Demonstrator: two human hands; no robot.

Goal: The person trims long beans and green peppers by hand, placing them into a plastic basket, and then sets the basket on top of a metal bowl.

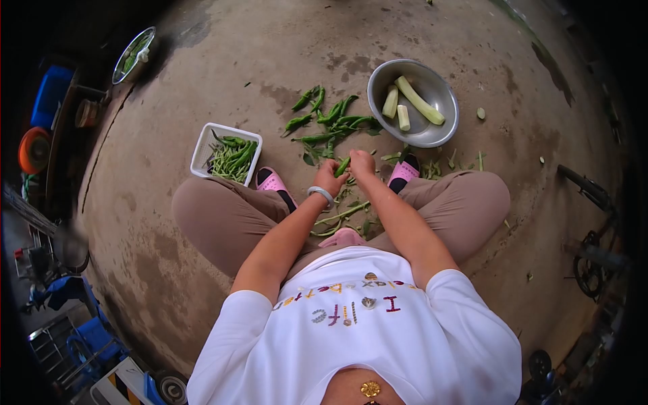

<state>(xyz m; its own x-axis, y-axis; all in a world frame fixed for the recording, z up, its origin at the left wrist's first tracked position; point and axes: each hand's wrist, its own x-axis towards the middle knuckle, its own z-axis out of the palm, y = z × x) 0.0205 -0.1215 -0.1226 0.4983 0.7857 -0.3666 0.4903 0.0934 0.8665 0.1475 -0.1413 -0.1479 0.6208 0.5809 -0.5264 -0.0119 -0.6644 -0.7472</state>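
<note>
Between my hands is a long green pepper (343, 167). My left hand (329, 178), with a pale bracelet at its wrist, has its fingers closed around the lower part. At the pepper's upper end, my right hand (362, 163) is closed, its fingertips partly hidden. A loose pile of green peppers (331, 121) with some leaves lies on the ground just beyond both hands. Below the hands, cut stems and leafy scraps (347, 212) are scattered between my legs.
A white plastic basket (198, 160) of green peppers and thin green pods stands at left. The metal bowl (432, 138) at right holds peeled pale-green vegetable pieces (420, 101). Another bowl (150, 50) with greens is at far left. My pink slippers (272, 182) flank the scraps.
</note>
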